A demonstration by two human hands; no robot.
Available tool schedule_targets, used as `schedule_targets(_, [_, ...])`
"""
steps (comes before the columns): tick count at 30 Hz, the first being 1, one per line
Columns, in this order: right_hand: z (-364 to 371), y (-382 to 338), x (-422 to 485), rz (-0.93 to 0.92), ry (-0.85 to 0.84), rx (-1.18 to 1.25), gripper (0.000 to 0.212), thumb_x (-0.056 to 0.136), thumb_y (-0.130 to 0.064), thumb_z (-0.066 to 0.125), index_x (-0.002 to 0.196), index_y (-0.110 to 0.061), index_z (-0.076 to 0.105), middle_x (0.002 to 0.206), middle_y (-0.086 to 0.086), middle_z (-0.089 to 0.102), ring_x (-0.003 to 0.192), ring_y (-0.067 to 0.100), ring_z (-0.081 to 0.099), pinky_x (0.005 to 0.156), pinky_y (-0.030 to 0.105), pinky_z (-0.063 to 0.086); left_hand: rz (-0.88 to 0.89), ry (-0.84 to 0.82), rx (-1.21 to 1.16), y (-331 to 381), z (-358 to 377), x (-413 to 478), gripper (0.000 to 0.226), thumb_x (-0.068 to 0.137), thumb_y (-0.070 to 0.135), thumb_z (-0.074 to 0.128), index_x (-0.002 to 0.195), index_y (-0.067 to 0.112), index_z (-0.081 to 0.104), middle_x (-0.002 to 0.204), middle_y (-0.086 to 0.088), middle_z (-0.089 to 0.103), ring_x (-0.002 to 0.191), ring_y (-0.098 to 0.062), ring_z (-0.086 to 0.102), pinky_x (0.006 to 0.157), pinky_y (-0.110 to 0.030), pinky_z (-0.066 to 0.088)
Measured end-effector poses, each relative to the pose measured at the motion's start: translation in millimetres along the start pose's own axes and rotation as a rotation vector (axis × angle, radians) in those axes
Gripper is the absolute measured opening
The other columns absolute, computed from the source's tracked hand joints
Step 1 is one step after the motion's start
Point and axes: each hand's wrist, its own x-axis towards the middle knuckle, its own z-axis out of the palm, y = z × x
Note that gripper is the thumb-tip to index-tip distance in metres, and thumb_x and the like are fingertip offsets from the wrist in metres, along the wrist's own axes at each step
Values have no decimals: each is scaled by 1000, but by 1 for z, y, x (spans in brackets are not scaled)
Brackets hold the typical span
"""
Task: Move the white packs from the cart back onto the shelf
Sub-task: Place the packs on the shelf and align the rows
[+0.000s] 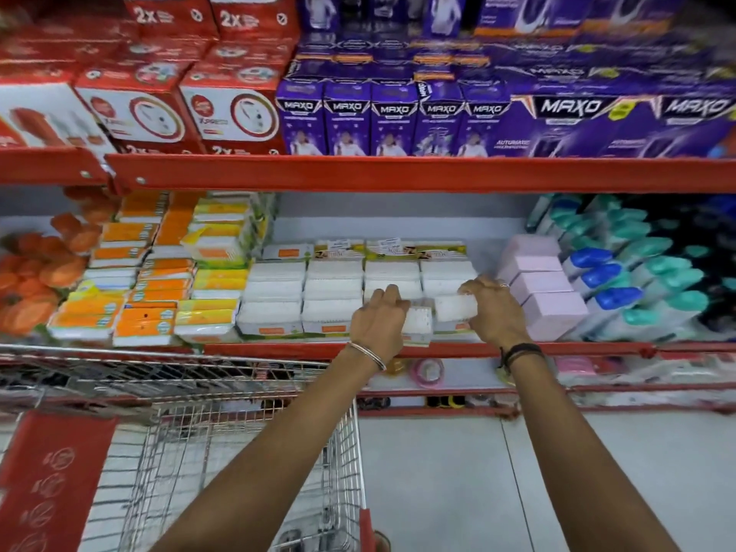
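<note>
Several white packs lie in rows on the middle shelf, which has a red front edge. My left hand grips one white pack at the front of the third row. Just to its right, my right hand holds another white pack at the front of the fourth row. Both packs sit low over the shelf front; whether they rest on it is unclear. The wire cart stands below left, and what I see of its basket holds no white packs.
Orange and yellow packs fill the shelf to the left, pink boxes and blue-capped bottles to the right. The upper shelf beam carries red and purple boxes. A lower shelf and grey floor lie beneath.
</note>
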Motion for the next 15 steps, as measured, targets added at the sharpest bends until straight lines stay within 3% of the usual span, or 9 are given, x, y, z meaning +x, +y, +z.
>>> schedule_targets(4, [11,6,7,5,-35,-15,55,73,-1,75,121,-19,55,124,6,55,120,30,45,93,37,47,-50,23,14,1,14,15,53,76,-9,60,126,9,52,124,-9,44,116,-27,44,81,-38,55])
schedule_targets(11, [36,6,9,16,28,58,58,76,16,57,125,-14,56,126,7,49,118,29,42,90,39,51,-41,41,11,-5,36,34,52,78,-11,57,126,6,51,125,-12,46,116,-29,44,87,-38,53])
schedule_targets(15, [43,12,4,-7,59,141,47,80,10,58,122,-11,58,125,6,51,117,26,45,89,36,49,-3,143,-75,-11,49,29,54,72,-19,54,121,4,56,127,-15,51,115,-31,49,80,-40,58])
